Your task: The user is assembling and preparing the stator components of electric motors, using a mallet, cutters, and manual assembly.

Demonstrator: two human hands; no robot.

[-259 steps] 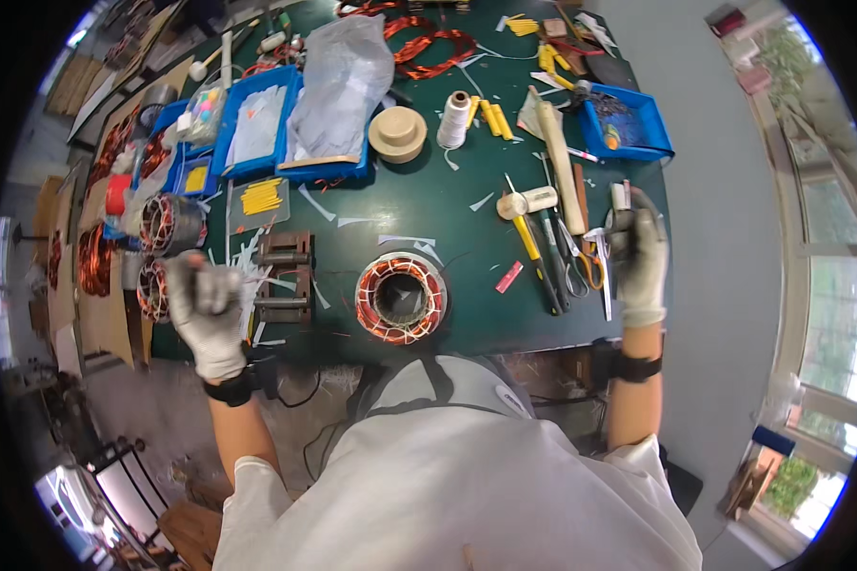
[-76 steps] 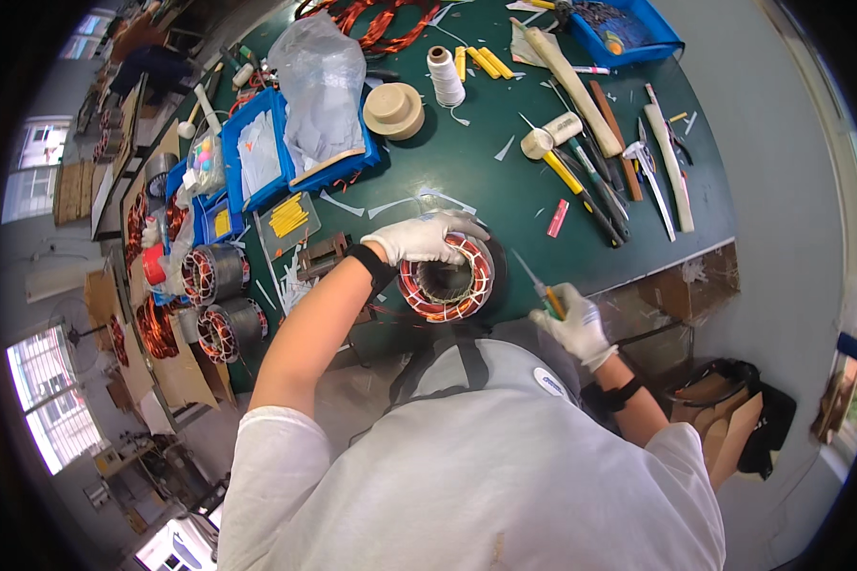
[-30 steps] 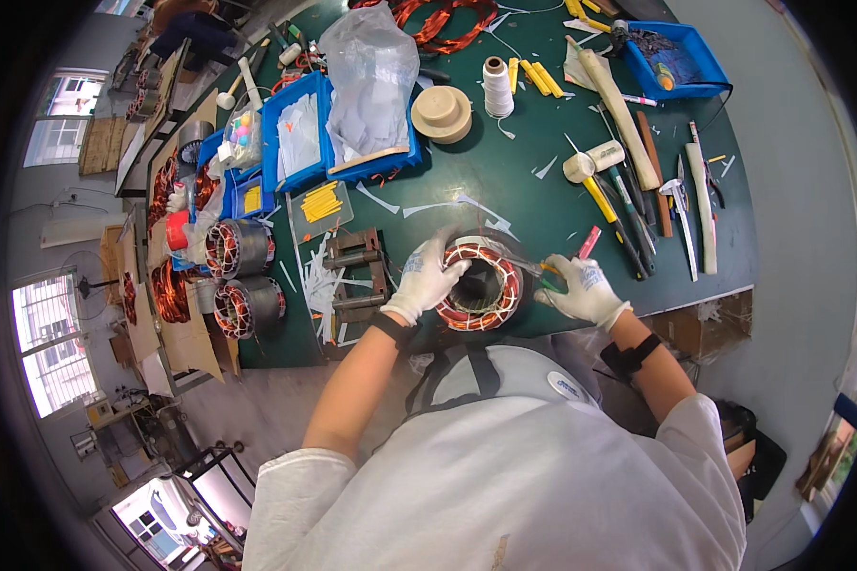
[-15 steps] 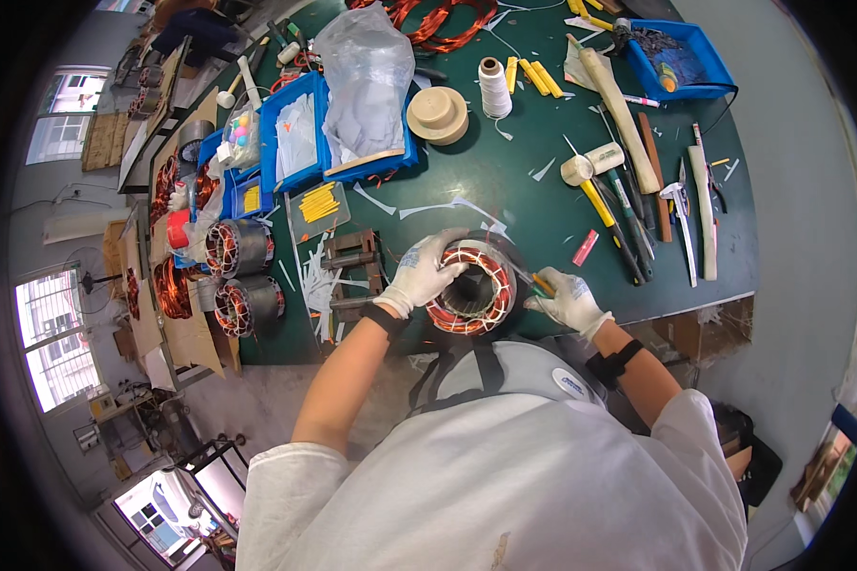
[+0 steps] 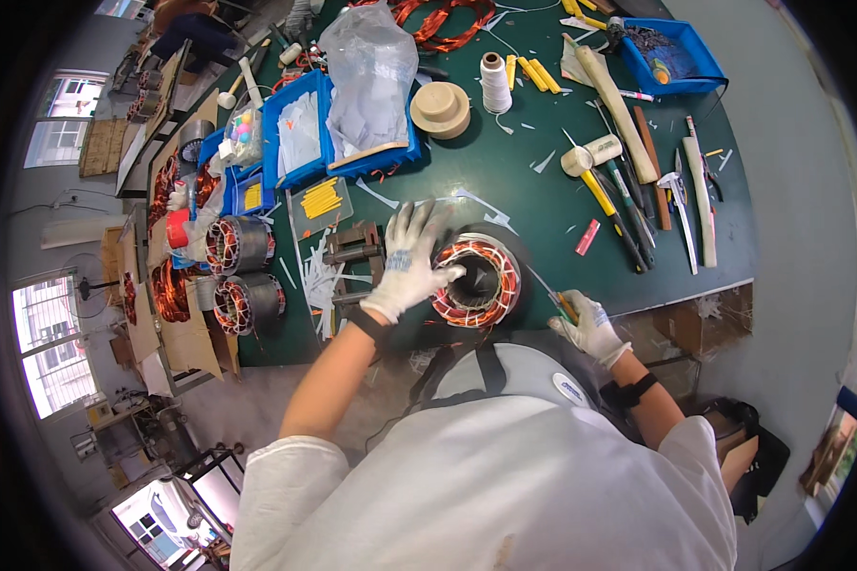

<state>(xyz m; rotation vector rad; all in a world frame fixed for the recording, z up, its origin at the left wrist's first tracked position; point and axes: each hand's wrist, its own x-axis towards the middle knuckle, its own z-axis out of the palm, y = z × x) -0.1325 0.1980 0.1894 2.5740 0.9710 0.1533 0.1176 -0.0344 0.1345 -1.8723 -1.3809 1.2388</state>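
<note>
Stator [image 5: 501, 301] is sitting near the green table's [image 5: 490, 176] front edge. Left hand [image 5: 411, 264] is spreading its fingers apart, thumb overlapping the windings' left side, contact unclear. Right hand [image 5: 592, 330] is clamping a thin-bladed tool [image 5: 568, 308] just right. Yellow-handled mallet [image 5: 600, 193] is lying farther right; beige flanged piece [image 5: 440, 108] is resting beyond.

The stator winding [image 5: 508, 295] is copper-orange, striped crosswise in white. The left glove [image 5: 409, 260], right glove [image 5: 590, 328] and thread cone [image 5: 494, 88] are white, the tabletop [image 5: 490, 157] dark green.
</note>
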